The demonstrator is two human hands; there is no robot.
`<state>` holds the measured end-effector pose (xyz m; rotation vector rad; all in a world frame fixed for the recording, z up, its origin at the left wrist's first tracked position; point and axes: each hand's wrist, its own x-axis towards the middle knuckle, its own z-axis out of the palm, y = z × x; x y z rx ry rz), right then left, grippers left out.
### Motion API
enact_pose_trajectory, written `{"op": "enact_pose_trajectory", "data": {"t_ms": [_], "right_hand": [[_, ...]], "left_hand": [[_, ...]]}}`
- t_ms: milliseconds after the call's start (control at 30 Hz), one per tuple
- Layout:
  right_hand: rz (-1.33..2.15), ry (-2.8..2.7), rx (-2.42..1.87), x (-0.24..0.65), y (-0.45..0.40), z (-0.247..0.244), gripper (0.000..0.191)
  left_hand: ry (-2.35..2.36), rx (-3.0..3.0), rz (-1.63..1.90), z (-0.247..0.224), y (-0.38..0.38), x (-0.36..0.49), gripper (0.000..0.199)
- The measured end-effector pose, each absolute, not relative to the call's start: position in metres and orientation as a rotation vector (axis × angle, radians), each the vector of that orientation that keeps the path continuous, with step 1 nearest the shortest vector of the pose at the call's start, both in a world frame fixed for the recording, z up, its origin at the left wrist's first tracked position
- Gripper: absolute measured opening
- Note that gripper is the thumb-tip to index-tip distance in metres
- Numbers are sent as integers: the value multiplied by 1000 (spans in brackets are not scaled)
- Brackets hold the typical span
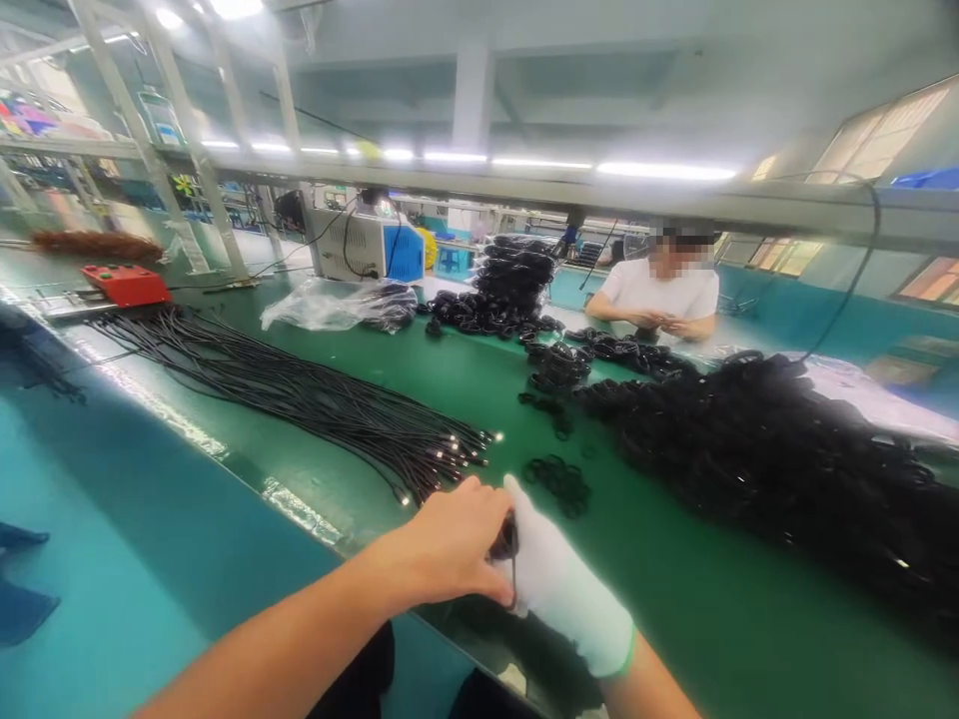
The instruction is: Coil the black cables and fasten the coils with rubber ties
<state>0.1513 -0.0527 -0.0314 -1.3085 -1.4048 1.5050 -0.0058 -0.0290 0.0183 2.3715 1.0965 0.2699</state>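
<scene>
My bare left hand (454, 539) is curled around a small black coiled cable (504, 539) near the front edge of the bench. Against its other side presses my right hand (565, 579), in a white glove, its fingers mostly hidden behind the coil. The two hands meet at this coil. Just beyond them lies a long bundle of straight black cables (300, 389), with shiny metal plugs at the near end. To the right of the bundle is a small heap of thin black rings (558, 484).
A large pile of black coiled cables (741, 429) covers the right side. Farther back are more stacked coils (513, 275), a clear plastic bag (322, 305), a grey-and-blue machine (367, 248) and a red box (126, 285). A co-worker (659, 290) sits across the bench (636, 589).
</scene>
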Motion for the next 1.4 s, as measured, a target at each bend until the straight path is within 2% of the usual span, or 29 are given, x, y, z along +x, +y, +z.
{"op": "enact_pose_trajectory", "data": {"t_ms": [67, 133, 233, 300, 333, 500, 567, 667, 767, 900, 1033, 1200, 1333, 1400], "right_hand": [[1262, -1561, -1377, 149, -56, -30, 105], [1181, -1656, -1437, 147, -58, -25, 97], [1206, -1627, -1489, 147, -58, -18, 59], [1145, -1568, -1453, 152, -56, -14, 37], [1163, -1537, -1404, 155, -56, -12, 34], [1763, -1339, -787, 167, -58, -13, 47], [1844, -1264, -548, 166, -60, -18, 50], [1876, -1178, -358, 160, -60, -27, 56], [1873, -1142, -348, 155, -59, -33, 56], [1868, -1109, -389, 156, -58, -33, 56], [1901, -1044, -452, 159, -55, -32, 55], [2028, -1008, -433, 156, -51, -40, 42], [2138, -800, -437, 153, -49, -40, 58], [2137, -709, -471, 151, -49, -36, 56]], "left_hand": [[1134, 2436, 132, 21, -23, -2, 46], [1063, 2386, -45, 24, -10, -3, 41], [876, 2122, -149, 23, 11, -11, 20], [872, 2008, -58, 20, 16, -14, 20], [901, 2008, -4, 17, 15, -13, 22], [956, 2046, -67, 6, -10, -9, 20], [928, 1859, -83, 10, -16, -13, 15], [894, 1574, 194, 22, -14, -20, 12], [854, 1369, 498, 32, -9, -20, 15], [797, 1259, 701, 34, -9, -11, 13], [901, 1471, 855, 36, -13, -9, 16], [918, 2096, 782, 33, -17, -5, 32], [1055, 2131, 844, 22, -15, 1, 31], [1120, 2096, 854, 19, -11, -2, 27]]}}
